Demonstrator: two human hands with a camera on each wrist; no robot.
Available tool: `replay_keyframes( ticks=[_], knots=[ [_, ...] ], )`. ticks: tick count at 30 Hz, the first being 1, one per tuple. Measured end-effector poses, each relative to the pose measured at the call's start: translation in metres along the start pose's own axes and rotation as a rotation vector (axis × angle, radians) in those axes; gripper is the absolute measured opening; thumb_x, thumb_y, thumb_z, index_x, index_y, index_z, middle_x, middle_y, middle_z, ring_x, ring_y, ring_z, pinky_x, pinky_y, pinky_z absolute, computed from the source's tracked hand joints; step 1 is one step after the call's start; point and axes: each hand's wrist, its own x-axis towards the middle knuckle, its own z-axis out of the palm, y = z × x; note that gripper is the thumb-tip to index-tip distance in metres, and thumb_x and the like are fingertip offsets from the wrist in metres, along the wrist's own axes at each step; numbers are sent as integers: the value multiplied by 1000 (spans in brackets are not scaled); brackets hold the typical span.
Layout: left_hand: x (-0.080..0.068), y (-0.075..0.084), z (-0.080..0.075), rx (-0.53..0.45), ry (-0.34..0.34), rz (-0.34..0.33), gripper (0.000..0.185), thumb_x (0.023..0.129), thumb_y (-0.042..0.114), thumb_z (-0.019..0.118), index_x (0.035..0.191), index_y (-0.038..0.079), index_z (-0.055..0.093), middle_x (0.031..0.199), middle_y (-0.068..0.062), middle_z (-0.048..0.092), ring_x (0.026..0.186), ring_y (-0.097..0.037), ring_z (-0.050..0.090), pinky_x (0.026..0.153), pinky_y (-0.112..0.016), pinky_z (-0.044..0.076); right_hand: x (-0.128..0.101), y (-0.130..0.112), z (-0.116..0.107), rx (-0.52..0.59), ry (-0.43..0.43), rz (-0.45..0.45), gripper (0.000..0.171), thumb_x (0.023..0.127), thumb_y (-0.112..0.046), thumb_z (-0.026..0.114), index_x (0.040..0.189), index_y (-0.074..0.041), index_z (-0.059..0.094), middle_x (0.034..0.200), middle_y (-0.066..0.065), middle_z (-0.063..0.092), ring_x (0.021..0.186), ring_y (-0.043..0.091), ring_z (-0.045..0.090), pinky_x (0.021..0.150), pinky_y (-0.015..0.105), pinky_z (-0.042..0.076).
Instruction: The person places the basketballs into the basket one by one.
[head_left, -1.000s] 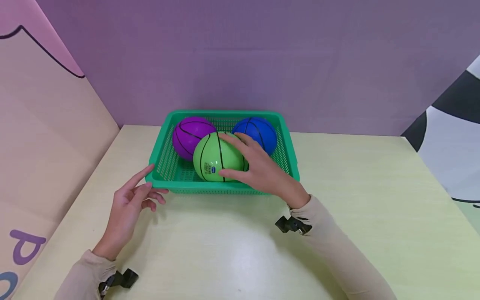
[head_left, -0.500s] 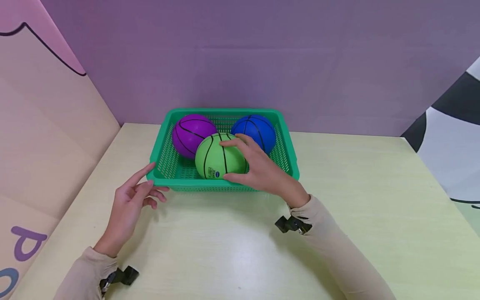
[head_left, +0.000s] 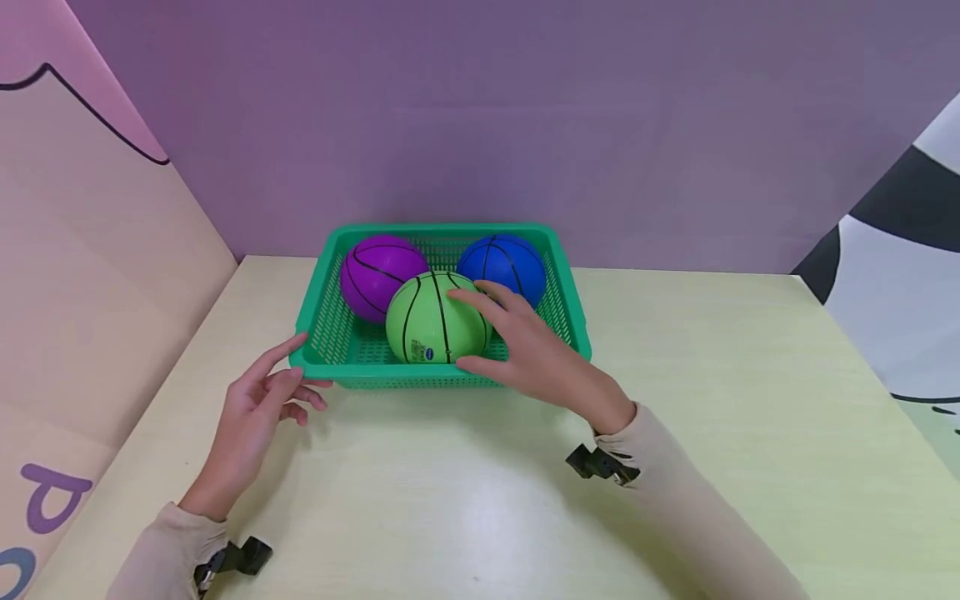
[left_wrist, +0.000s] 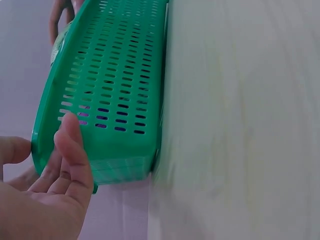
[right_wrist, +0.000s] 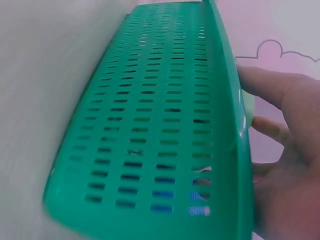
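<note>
A green plastic basket (head_left: 442,379) with slotted walls stands on the table. Inside it are a purple ball (head_left: 378,275), a blue ball (head_left: 510,262) and, at the front, a light green ball (head_left: 427,325), all with black basketball lines. My left hand (head_left: 251,417) holds the basket's front left corner; in the left wrist view its thumb meets the rim and other fingers lie against the wall below. My right hand (head_left: 543,358) is spread loosely at the green ball's right side, fingertips over its top and thumb by the front rim. Whether its fingertips touch the ball is hard to tell.
The pale table (head_left: 480,483) reaches to a purple wall (head_left: 525,125) close behind the basket. A light printed panel (head_left: 90,275) borders the left, and a black-and-white printed panel (head_left: 892,308) the right. Dark wrist cameras sit on both sleeves.
The green ball has turned, its label shifting lower, and it sits slightly lower in the basket. My right hand has loosened and drawn slightly right. The left hand stays at the corner.
</note>
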Motion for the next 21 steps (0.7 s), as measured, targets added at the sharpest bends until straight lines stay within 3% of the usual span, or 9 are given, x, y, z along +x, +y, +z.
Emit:
replay_keyframes(
  ticks=[7,10,16,21],
  knots=[
    [4,0,-13,137,-77,22,47,107,12,47,152,7,36,103,-2,72,81,-19,71,61,-29,57,-31,5,-11,-109,50,1,65,95,-42,68,151,-26,40,155,7,35,142,25,33,102,46,48],
    [5,1,-16,217,-90,35,49,106,10,47,153,10,36,104,-1,69,82,-21,71,61,-31,57,-45,9,-17,-144,111,-26,56,94,-37,70,144,-19,50,148,6,43,137,24,41,100,45,50],
    [0,5,-20,454,-20,82,57,103,12,56,154,28,35,107,-2,66,77,-22,72,61,-29,56,-75,23,-27,-213,249,-100,43,89,-20,76,128,-10,62,132,5,57,126,20,51,102,41,48],
    [-4,9,-27,644,38,159,69,96,13,67,153,35,34,108,1,67,80,-6,68,67,-18,52,-97,35,-35,-257,320,-122,41,84,-15,78,123,-8,65,127,5,60,121,21,53,100,34,47]
  ],
)
